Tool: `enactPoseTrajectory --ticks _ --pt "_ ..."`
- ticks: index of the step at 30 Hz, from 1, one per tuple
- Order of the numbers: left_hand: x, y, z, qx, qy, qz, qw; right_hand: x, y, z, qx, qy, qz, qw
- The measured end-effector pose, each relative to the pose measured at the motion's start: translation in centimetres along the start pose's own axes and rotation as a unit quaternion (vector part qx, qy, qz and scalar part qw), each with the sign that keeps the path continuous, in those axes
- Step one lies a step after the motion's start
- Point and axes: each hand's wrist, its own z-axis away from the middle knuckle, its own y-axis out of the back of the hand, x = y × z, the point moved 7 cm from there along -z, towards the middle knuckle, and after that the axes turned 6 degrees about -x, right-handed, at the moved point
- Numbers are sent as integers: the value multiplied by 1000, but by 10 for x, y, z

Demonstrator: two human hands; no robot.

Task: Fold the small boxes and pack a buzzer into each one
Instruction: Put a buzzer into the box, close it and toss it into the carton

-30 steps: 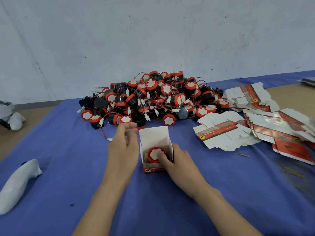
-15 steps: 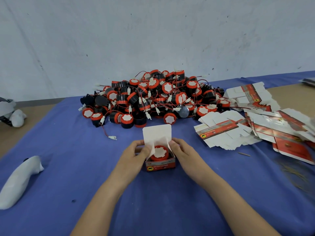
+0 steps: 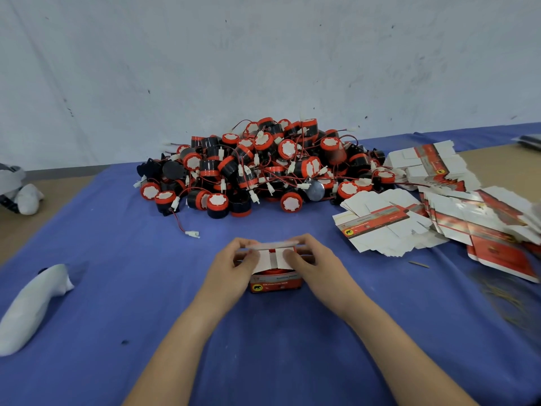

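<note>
Around the small box (image 3: 276, 284) our left hand (image 3: 231, 268) and right hand (image 3: 317, 266) clamp, thumbs (image 3: 251, 256) pinning both flaps (image 3: 266, 259). We should tuck the lid (image 3: 275, 244) squarely.

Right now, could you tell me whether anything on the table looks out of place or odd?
A silvery disc at the front of the buzzer pile stands out among the red caps around it. One red wire with a white plug trails out of the pile onto the blue cloth.
</note>
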Motion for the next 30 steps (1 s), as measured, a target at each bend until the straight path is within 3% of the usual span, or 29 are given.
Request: enactPoseTrajectory --ticks 8,13,19,30 --pt "0 5 0 1 -10 -32 999 1 6 2 -17 -25 23 999" --pt "-1 -6 5 -67 -62 -110 990 3 -2 6 -56 -5 61 997" --pt "15 -9 14 -49 -182 -233 954 -11 -2 8 -40 83 134 987" --pt "8 -5 11 -135 -143 -199 960 -9 0 14 -110 80 126 983"
